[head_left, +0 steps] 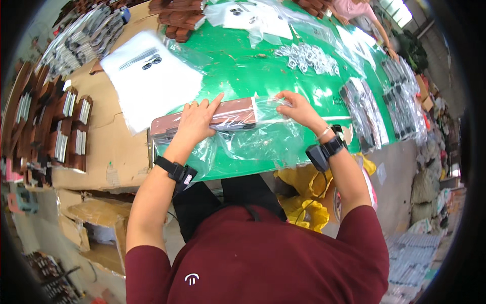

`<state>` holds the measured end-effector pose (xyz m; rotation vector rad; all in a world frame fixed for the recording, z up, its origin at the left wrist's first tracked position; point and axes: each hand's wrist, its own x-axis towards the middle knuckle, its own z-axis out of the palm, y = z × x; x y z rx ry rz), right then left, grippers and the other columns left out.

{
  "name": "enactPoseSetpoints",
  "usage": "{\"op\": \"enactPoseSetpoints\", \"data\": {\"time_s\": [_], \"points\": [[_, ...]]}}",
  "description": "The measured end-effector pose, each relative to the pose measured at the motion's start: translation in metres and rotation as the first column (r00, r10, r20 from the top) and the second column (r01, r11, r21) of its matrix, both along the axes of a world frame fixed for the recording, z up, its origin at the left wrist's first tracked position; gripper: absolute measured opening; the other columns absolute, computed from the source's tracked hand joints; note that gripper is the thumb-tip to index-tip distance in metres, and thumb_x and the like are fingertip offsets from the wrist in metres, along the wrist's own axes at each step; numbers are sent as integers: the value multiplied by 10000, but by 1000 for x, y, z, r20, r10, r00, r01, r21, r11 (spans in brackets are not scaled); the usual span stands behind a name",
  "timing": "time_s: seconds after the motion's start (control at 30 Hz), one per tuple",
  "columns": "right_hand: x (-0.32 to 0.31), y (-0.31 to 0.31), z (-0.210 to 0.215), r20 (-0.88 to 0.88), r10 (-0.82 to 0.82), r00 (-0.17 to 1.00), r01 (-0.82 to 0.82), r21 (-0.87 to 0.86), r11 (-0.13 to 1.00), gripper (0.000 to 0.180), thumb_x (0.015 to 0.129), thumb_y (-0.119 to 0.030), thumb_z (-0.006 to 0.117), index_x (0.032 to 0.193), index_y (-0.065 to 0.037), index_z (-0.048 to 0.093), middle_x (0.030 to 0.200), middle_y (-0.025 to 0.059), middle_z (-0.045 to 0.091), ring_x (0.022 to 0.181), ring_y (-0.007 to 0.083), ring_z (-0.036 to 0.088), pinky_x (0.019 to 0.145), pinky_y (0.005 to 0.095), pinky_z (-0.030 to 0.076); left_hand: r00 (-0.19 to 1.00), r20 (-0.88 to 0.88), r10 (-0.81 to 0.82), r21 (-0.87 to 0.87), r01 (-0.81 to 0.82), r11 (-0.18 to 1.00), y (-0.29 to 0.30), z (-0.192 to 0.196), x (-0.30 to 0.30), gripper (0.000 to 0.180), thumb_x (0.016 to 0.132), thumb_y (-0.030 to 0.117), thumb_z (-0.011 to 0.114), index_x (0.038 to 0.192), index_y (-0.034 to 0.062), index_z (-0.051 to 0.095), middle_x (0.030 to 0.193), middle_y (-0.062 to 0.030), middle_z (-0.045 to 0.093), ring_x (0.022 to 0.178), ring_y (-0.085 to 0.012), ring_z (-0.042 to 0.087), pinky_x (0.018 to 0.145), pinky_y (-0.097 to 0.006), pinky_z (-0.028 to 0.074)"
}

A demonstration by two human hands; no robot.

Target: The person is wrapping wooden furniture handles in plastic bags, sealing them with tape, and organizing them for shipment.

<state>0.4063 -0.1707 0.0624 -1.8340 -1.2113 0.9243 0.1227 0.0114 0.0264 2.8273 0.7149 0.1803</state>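
Green table (238,76) in workshop | left hand (195,121) flat on brown case (212,117), fingers together, pressing; right hand (296,109) fingers pinched on clear bag (253,139) | risk: bag mouth may snag case corner; film could tear

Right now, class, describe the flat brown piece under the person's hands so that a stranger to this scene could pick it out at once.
Start at the green table and come to its near edge, where the left hand presses down. Under it lies the brown piece, a long flat slab, partly inside a clear plastic bag that the right hand holds. Other brown pieces sit stacked far off; only this one is being bagged.
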Motion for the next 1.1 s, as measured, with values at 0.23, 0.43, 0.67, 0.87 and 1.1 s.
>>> {"op": "enactPoseSetpoints", "data": {"time_s": [0.23,0.43,0.67,0.87,1.1], "points": [[37,-8,-52,247,-116,962,106,56,993,445,846,-25,753,1267,-89,627,843,5,624,737,81,580,647,254,490,997,-43,57,77,-54,996,7,-14,-4,1255,610,289,931,1638,276,211,1356,-89,578,1197,-329,577,981,-481,439],[36,-17,-68,-61,-278,959,284,114,952,430,917,-76,725,1321,-38,582,857,4,628,731,72,597,627,247,491,888,266,-375,204,329,922,-45,5,-5,885,731,254,856,1521,204,461,1354,-59,577,1200,-295,562,1021,-457,410],[56,-5,-85,-141,-392,909,413,183,892,292,918,-127,694,1191,-33,653,876,52,714,702,108,646,615,279,501,935,194,-295,-41,308,950,-62,-23,-14,491,864,187,740,1346,178,646,1228,-25,601,1071,-244,562,950,-410,458],[14,-10,-35,180,-620,764,447,545,709,306,913,-82,657,1217,-45,645,1049,107,706,931,249,686,826,363,526,919,393,29,-637,249,729,-66,5,-11,331,883,127,721,1212,161,733,884,-64,668,787,-258,628,719,-351,509],[-39,-8,-66,633,-232,739,-139,479,867,418,902,-130,689,1314,-116,618,1256,147,645,1184,340,601,976,440,499,916,291,-275,-6,289,957,-68,-35,2,433,872,149,717,1299,220,691,1155,-14,616,1060,-221,577,871,-409,442]]}}
